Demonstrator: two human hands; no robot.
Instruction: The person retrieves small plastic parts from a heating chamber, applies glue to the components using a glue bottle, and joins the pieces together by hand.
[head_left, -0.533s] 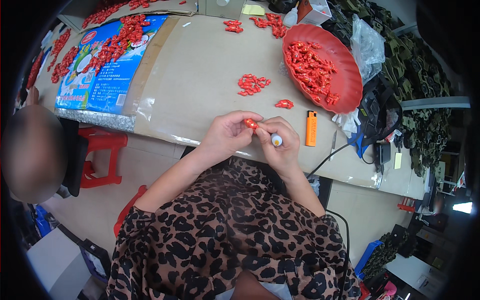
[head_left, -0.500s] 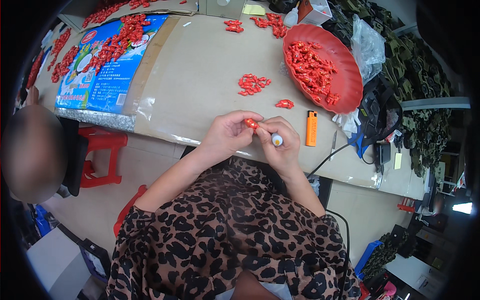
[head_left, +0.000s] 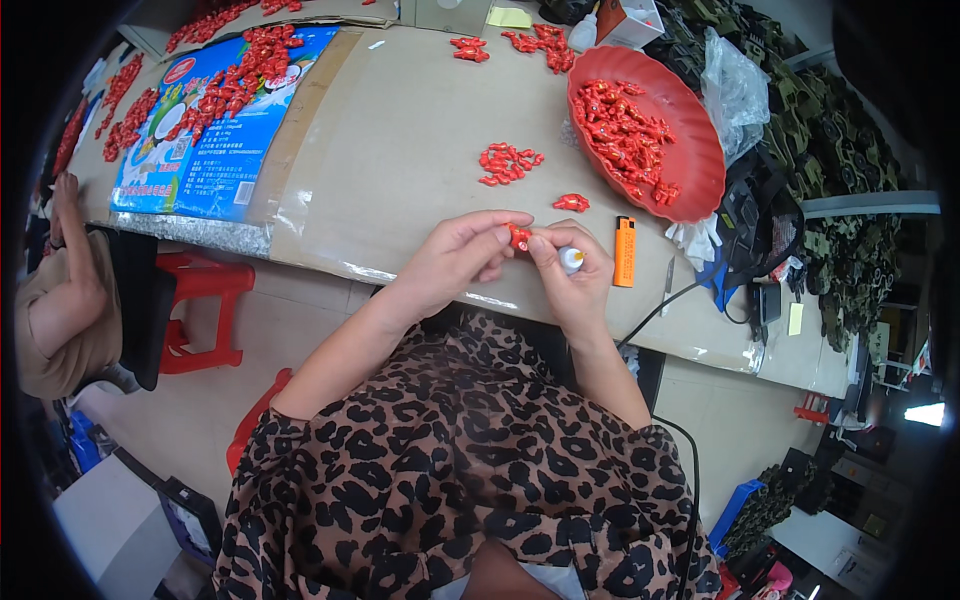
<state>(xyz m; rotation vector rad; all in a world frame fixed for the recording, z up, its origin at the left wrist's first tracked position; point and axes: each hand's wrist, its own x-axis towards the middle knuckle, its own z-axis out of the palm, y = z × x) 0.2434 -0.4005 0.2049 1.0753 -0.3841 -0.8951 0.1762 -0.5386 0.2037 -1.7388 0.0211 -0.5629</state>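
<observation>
Over the table's near edge, my left hand (head_left: 452, 262) pinches a small shiny red figurine (head_left: 519, 238) between thumb and fingers. My right hand (head_left: 580, 292) is closed round a small white bottle (head_left: 571, 260) with a yellowish tip, and its thumb and forefinger meet the figurine from the right. Fingers cover part of the figurine. Just beyond my hands lies a single red figurine (head_left: 571, 203), with a small group of red pieces (head_left: 508, 164) farther off. An orange lighter (head_left: 624, 252) lies right of my right hand.
A red scalloped bowl (head_left: 708, 125) of red figurines stands at the right, beside a clear plastic bag (head_left: 735, 95). A thin blade (head_left: 668, 285) lies by a black cable. Red pieces cover part of a blue printed sheet (head_left: 215, 180). Another person (head_left: 75, 290) sits at the left.
Both hands have shifted slightly away from me and rightward with the figurine, which is turned differently. The person at the left has leaned back from the near side, showing an arm on the table.
</observation>
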